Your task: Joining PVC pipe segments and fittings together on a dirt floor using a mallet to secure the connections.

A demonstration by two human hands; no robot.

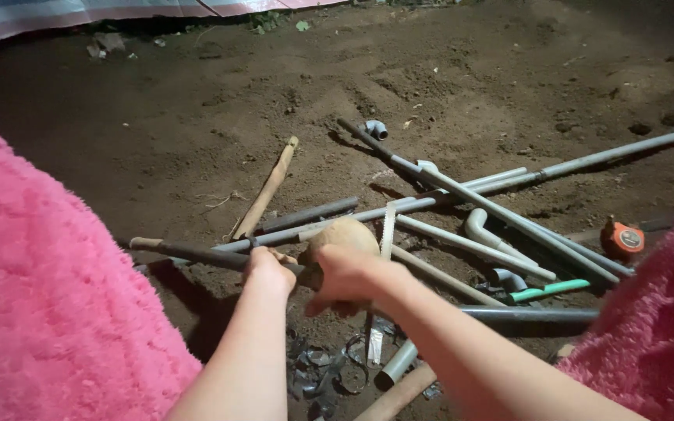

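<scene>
Head view: I see L hand [267,270] clamped on dark pipe [196,252], pipe running to 9 o'clock. R hand [349,274] just beside at 3 o'clock, wrapped on tan rounded block [345,234]; can't tell if block touches pipe. Grey pipe pile [493,210] at 2 o'clock on dirt [196,132]. Orange tape measure [623,239] at 3 o'clock. Pink fleece [48,312] both edges.

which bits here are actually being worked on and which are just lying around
In hand:
left hand grips dark pipe
right hand on tan rounded stone

Lying about:
grey pipes
wooden stick
orange tape measure
green-handled tool
pipe elbow
</scene>
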